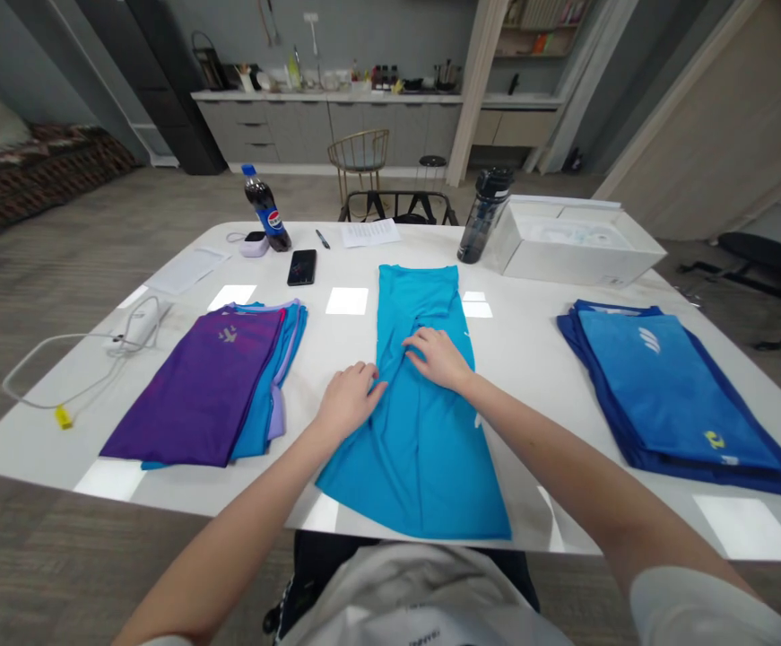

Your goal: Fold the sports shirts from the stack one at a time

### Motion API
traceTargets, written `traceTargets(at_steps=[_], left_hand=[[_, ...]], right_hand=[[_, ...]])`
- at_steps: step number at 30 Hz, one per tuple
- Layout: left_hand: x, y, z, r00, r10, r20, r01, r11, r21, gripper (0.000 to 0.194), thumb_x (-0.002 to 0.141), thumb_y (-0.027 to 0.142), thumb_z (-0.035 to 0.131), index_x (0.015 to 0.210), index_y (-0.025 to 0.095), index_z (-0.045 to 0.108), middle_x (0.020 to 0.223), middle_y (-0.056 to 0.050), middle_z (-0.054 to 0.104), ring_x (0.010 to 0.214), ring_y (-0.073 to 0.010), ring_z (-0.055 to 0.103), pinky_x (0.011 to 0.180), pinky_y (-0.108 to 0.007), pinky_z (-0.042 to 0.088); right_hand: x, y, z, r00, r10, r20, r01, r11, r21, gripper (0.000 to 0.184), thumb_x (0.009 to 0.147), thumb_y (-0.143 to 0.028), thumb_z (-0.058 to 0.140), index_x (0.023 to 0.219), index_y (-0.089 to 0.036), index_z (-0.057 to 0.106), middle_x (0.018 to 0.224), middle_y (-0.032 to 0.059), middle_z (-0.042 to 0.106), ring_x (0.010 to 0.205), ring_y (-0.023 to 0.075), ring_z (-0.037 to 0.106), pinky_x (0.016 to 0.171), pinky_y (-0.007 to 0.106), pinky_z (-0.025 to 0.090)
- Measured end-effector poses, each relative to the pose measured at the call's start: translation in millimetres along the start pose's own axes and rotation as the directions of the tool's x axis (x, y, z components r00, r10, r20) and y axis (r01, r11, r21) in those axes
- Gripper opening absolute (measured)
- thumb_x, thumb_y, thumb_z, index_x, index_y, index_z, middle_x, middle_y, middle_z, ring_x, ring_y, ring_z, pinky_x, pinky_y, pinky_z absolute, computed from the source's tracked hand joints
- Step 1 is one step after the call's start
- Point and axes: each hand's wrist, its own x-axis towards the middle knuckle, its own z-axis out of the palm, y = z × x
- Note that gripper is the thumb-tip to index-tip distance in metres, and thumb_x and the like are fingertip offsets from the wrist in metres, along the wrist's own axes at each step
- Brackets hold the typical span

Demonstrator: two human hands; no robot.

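Observation:
A turquoise-blue shirt [430, 458] lies lengthwise in front of me, its sides folded inward into a long strip with creases running down the middle. My left hand [351, 397] is at the shirt's left edge, thumb and fingers closed on the cloth there. Over the upper middle of the shirt, my right hand [438, 357] pinches the folded layer with bent fingers. Small white marks show along the shirt's right edge. The fingertips of both hands partly hide the cloth they grip.
Folded shirts, a purple shirt [202, 386] on top, lie left; a blue shirt [672, 377] tops the right pile. Behind stand a cola bottle [267, 211], phone [302, 267], dark water bottle [482, 220] and white box [571, 251]. A cabled power strip [138, 325] lies far left.

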Motion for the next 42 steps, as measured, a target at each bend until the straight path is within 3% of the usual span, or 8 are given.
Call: traceTargets(at_steps=[5, 9, 15, 19, 25, 31, 36, 42], left_hand=[[-59, -4, -5.7, 0.987, -0.121, 0.101, 0.109, 0.987, 0.116, 0.037, 0.097, 0.056, 0.052, 0.1, 0.02, 0.062, 0.1, -0.009, 0.068, 0.098, -0.0276, 0.066, 0.085, -0.038, 0.045], [-88, -3, -5.0, 0.983, -0.137, 0.121, 0.121, 0.984, 0.133, 0.022, 0.098, 0.04, 0.053, 0.096, 0.02, 0.062, 0.097, -0.008, 0.071, 0.094, -0.0265, 0.068, 0.082, -0.037, 0.045], [-126, 13, -17.1, 0.98, -0.198, 0.028, 0.2, 0.975, -0.1, 0.015, 0.097, 0.026, 0.05, 0.107, 0.023, 0.062, 0.093, -0.005, 0.073, 0.08, -0.0241, 0.07, 0.072, -0.034, 0.048], [-139, 47, -16.9, 0.997, -0.062, -0.038, 0.048, 0.952, -0.303, 0.024, 0.096, 0.017, 0.049, 0.115, 0.025, 0.061, 0.106, -0.006, 0.068, 0.094, -0.0213, 0.069, 0.08, -0.032, 0.053], [-133, 102, 16.8, 0.964, 0.227, 0.139, -0.181, 0.942, -0.284, 0.036, 0.092, 0.005, 0.045, 0.12, 0.022, 0.062, 0.11, -0.01, 0.063, 0.101, -0.0239, 0.065, 0.092, -0.037, 0.055], [-131, 127, 31.9, 0.922, 0.329, 0.206, -0.254, 0.912, -0.321, 0.032, 0.095, 0.01, 0.049, 0.121, 0.023, 0.064, 0.109, -0.009, 0.067, 0.103, -0.0227, 0.066, 0.092, -0.035, 0.055], [-114, 100, 17.2, 0.867, 0.472, 0.161, -0.369, 0.824, -0.43, 0.026, 0.101, 0.029, 0.052, 0.122, 0.022, 0.068, 0.115, -0.008, 0.071, 0.109, -0.0222, 0.067, 0.098, -0.036, 0.054], [-91, 26, 14.4, 0.8, 0.585, 0.135, -0.474, 0.753, -0.456, 0.048, 0.09, 0.0, 0.043, 0.118, 0.024, 0.073, 0.131, -0.005, 0.07, 0.126, -0.019, 0.062, 0.112, -0.037, 0.048]], right_hand=[[-11, -43, 1, 0.973, -0.16, 0.169, 0.149, 0.986, 0.079, 0.022, 0.101, -0.026, 0.056, 0.119, -0.025, 0.068, 0.113, 0.0072, 0.063, 0.106, 0.021, 0.058, 0.088, 0.034, 0.034], [-10, -56, 6, 0.965, -0.132, 0.225, 0.132, 0.991, 0.018, 0.019, 0.103, -0.029, 0.054, 0.112, -0.023, 0.07, 0.109, 0.007, 0.063, 0.102, 0.0203, 0.06, 0.085, 0.032, 0.034], [-15, -66, -14, 0.983, -0.053, 0.177, 0.047, 0.998, 0.038, 0.024, 0.103, -0.024, 0.046, 0.116, -0.022, 0.067, 0.111, 0.0072, 0.064, 0.102, 0.0205, 0.061, 0.086, 0.03, 0.04], [-30, -59, -26, 0.985, -0.027, 0.169, 0.014, 0.997, 0.08, 0.025, 0.099, -0.018, 0.048, 0.113, -0.023, 0.068, 0.113, 0.0065, 0.064, 0.102, 0.0207, 0.062, 0.087, 0.029, 0.043], [-54, -41, -24, 0.985, 0.045, 0.166, -0.061, 0.994, 0.091, 0.023, 0.095, -0.018, 0.05, 0.107, -0.023, 0.069, 0.113, 0.0048, 0.064, 0.096, 0.0195, 0.063, 0.081, 0.027, 0.045], [-68, -35, -24, 0.989, 0.069, 0.131, -0.089, 0.985, 0.151, 0.024, 0.095, -0.015, 0.048, 0.104, -0.023, 0.068, 0.109, 0.0047, 0.064, 0.095, 0.0191, 0.062, 0.085, 0.028, 0.045], [-85, -33, -27, 0.979, 0.014, 0.203, -0.037, 0.993, 0.112, 0.029, 0.098, -0.018, 0.046, 0.111, -0.023, 0.071, 0.109, 0.0072, 0.066, 0.102, 0.0222, 0.062, 0.091, 0.033, 0.044], [-132, -37, -44, 0.96, -0.101, 0.259, 0.039, 0.971, 0.234, 0.03, 0.096, -0.019, 0.049, 0.111, -0.025, 0.074, 0.109, 0.0078, 0.068, 0.102, 0.0226, 0.063, 0.092, 0.037, 0.045]])
